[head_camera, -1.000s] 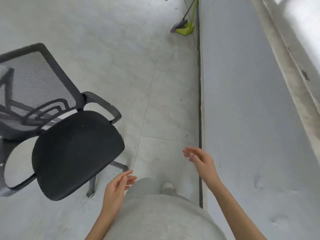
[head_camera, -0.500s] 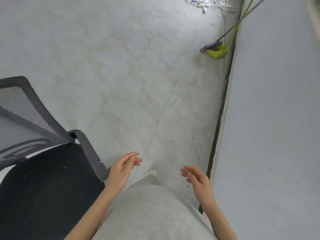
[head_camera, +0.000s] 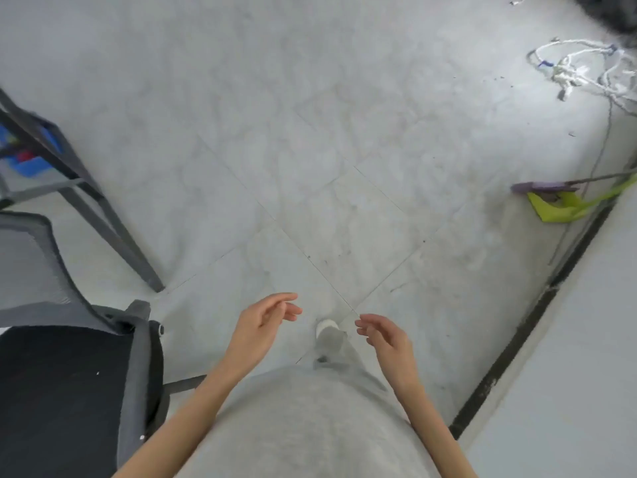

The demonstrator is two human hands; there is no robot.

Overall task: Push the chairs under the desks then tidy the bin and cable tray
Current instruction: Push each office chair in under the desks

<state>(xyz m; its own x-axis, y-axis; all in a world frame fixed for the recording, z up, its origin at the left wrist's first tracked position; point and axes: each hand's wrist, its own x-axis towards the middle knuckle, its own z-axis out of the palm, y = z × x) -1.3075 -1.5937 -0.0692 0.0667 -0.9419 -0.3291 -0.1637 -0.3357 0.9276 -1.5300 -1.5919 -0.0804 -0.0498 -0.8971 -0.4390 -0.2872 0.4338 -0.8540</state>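
At the far left edge, behind a dark slanted desk leg, sits a blue container; something red and something green show inside it, too blurred to name. Below it stands the office chair, its grey mesh back at the left edge, black seat in the lower left corner and a grey armrest on its right side. The chair stands out on the pale tiled floor, just beside the desk leg, and neither hand touches it.

The left hand hovers near the armrest but apart from it, fingers loosely curved, its grip relaxed and holding nothing. A white shoe tip shows between the hands, above grey clothing. The right hand hangs likewise, fingers slack and empty.

Further right, a tangle of white cables lies on the floor at the upper right. Below it a lime-green dustpan with a purple broom head rests beside a black strip along the foot of a pale wall.
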